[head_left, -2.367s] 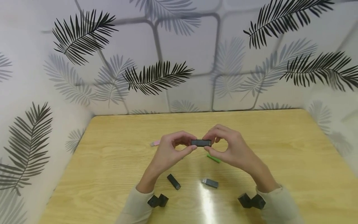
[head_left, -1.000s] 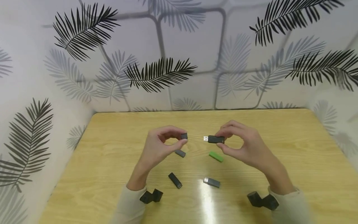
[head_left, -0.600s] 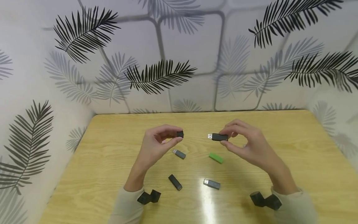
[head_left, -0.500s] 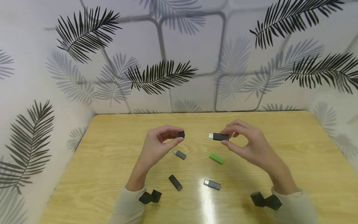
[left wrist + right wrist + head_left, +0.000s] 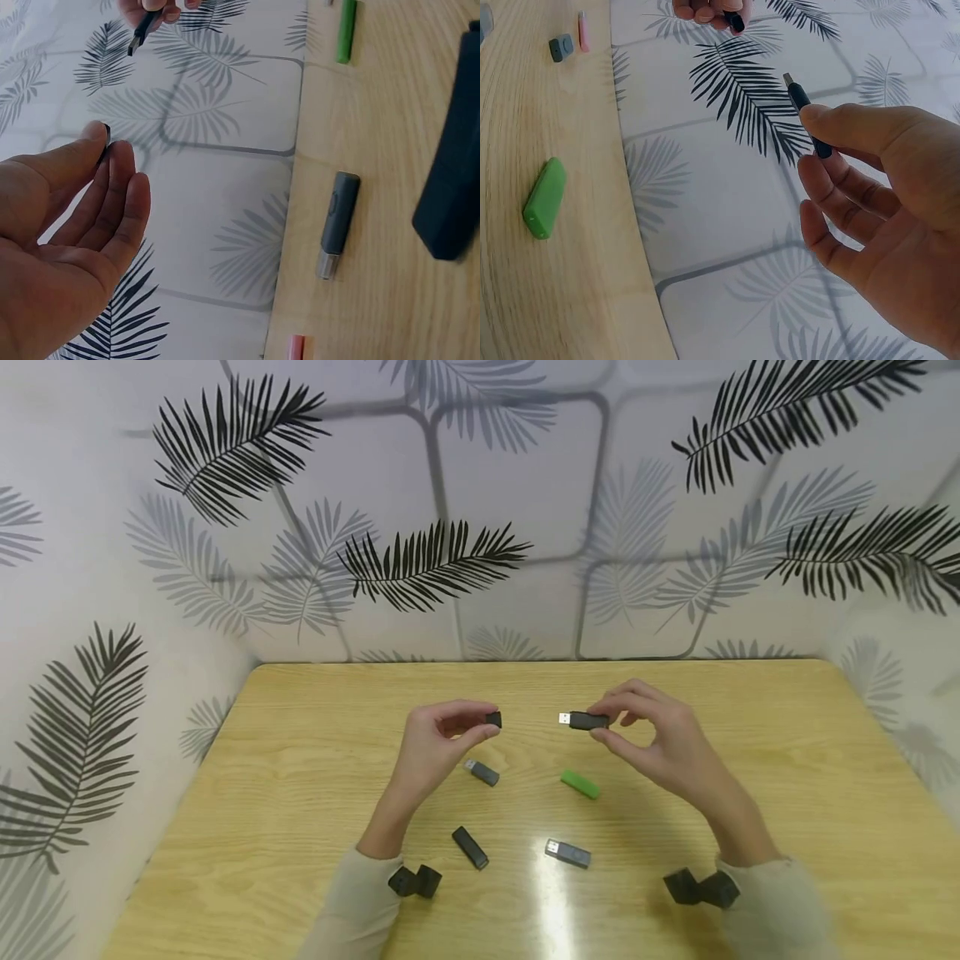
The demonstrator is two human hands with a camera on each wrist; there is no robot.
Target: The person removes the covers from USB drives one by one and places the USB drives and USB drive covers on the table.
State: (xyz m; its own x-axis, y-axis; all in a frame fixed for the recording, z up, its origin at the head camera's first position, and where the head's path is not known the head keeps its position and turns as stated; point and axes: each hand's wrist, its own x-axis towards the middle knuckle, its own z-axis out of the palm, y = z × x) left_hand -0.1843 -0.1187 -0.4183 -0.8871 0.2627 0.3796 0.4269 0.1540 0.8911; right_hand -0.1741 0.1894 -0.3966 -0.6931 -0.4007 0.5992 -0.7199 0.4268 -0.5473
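Observation:
In the head view, my right hand (image 5: 667, 747) pinches a black USB flash drive (image 5: 587, 721) between thumb and fingers. Its bare metal plug points left. My left hand (image 5: 431, 752) pinches a small black cap (image 5: 492, 719), level with the plug and a short gap away from it. Both pieces are held up off the table. In the left wrist view, only a dark edge of the cap (image 5: 106, 139) shows past the thumb. The right wrist view shows the drive (image 5: 808, 112) tilted, its plug end free of the fingers.
Below the hands, a wooden table (image 5: 300, 810) carries a grey USB drive (image 5: 482, 772), a green drive (image 5: 580, 783), a black drive (image 5: 470, 847) and another grey drive (image 5: 567, 852). A pink stick (image 5: 297, 347) shows in the left wrist view. Patterned cloth (image 5: 510, 485) backs the table.
The cap and black flash drive were together between both hands; they came apart, baring the plug. Over the last half second, my left hand has shifted slightly right, narrowing the gap.

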